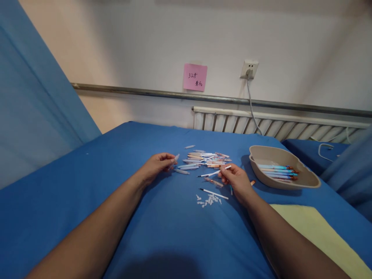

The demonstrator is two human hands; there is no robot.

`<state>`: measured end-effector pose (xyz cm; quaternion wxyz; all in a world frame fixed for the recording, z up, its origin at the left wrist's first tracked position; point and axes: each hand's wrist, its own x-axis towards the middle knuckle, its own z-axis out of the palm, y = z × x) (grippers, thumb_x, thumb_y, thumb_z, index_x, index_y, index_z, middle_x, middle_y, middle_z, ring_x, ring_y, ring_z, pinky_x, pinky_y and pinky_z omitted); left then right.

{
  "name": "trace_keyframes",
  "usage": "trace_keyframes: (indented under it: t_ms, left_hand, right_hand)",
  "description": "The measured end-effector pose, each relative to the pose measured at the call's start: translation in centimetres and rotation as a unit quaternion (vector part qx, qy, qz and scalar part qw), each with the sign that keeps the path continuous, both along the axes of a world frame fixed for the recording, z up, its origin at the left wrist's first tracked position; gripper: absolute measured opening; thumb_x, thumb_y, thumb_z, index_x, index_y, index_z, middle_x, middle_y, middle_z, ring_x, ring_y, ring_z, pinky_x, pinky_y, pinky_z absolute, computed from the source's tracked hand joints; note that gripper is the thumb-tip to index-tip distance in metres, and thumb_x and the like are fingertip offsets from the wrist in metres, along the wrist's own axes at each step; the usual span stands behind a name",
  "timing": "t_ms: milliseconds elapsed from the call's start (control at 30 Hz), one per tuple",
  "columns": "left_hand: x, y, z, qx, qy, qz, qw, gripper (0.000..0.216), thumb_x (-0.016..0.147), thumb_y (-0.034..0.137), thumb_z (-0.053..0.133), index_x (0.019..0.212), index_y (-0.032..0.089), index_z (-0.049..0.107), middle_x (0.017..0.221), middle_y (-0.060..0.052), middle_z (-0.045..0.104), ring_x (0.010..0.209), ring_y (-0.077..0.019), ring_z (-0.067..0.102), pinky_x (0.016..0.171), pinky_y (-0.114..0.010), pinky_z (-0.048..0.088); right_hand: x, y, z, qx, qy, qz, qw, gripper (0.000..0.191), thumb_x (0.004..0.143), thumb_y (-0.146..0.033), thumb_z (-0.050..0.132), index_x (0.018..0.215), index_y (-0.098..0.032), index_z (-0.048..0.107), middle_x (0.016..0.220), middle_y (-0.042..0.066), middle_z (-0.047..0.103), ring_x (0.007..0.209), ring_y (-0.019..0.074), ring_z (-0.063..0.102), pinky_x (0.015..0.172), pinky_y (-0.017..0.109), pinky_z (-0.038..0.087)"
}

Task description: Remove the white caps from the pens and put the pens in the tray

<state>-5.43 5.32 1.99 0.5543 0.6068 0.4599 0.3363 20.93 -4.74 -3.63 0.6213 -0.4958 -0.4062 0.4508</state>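
My left hand [157, 166] is closed on a pale, translucent pen barrel [176, 157], partly covered by the fingers. A slim white pen refill [212, 173] is pinched between the thumb and fingers of my right hand [236, 180], its dark tip toward the left. Between and beyond the hands lies a loose pile of pen barrels [192, 166] and white refills. One more refill [215, 193] rests nearer to me, beside a small heap of white cone-shaped pieces [210, 200]. Several coloured pen parts lie close under my right hand, partly hidden by it.
A beige plastic basket [309, 182] stands at the right with several pens [277, 170] inside. In front of it a yellow cloth [316, 228] lies on the blue sheet [139, 240]. Behind are a radiator [226, 120], a metal rail [151, 92] and a plugged-in cord [250, 95]. Blue curtains hang at both sides.
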Motion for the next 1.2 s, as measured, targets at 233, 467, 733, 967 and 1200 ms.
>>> trace_keyframes:
  t_ms: [233,467,733,967,1200]
  left_hand:
    - [0.2,-0.1,0.0,0.001,0.011,0.000,1.000,0.035,0.063,0.037,0.075,0.087,0.013,0.064,0.062,0.001,0.059,0.051,-0.0081,0.046,0.050,-0.021,0.033]
    - [1.0,-1.1,-1.2,0.072,0.124,-0.128,0.981,0.034,0.065,0.040,0.071,0.086,0.014,0.069,0.074,-0.003,0.066,0.064,-0.0131,0.054,0.059,-0.023,0.040]
    - [1.4,-1.0,-2.4,0.345,0.352,-0.147,0.858,0.022,0.083,0.031,0.052,0.095,0.020,0.067,0.095,-0.006,0.067,0.090,-0.0212,0.058,0.082,-0.031,0.041]
    - [1.3,-0.1,-2.4,0.386,0.456,-0.157,0.786,0.016,0.084,0.029,0.052,0.089,0.020,0.064,0.088,-0.007,0.063,0.086,-0.0219,0.055,0.078,-0.031,0.040]
    - [2.5,-2.2,-1.5,0.306,0.307,-0.157,0.887,0.017,0.085,0.030,0.047,0.088,0.018,0.059,0.086,-0.004,0.062,0.081,-0.0198,0.055,0.073,-0.029,0.041]
  right_hand:
    - [-0.1,0.0,0.0,-0.004,-0.015,-0.001,1.000,0.036,0.064,-0.051,0.071,0.072,-0.019,0.059,0.063,0.000,0.063,0.046,0.0095,0.046,0.044,0.022,0.036]
    - [-0.1,0.1,-0.1,-0.001,-0.020,0.002,1.000,0.036,0.064,-0.052,0.071,0.072,-0.019,0.059,0.062,0.000,0.063,0.046,0.0097,0.046,0.044,0.022,0.036]
    - [-0.2,0.0,0.0,-0.006,-0.009,0.004,1.000,0.035,0.064,-0.050,0.072,0.071,-0.018,0.058,0.062,0.000,0.063,0.046,0.0086,0.046,0.044,0.022,0.036]
    - [-0.1,0.1,-0.2,0.002,0.011,0.004,1.000,0.034,0.066,-0.048,0.072,0.074,-0.019,0.058,0.066,0.001,0.067,0.045,0.0086,0.048,0.043,0.022,0.036]
    - [-0.3,-0.1,0.2,0.046,0.057,-0.011,0.997,0.031,0.069,-0.044,0.072,0.079,-0.018,0.059,0.068,0.001,0.067,0.048,0.0082,0.049,0.046,0.020,0.036]
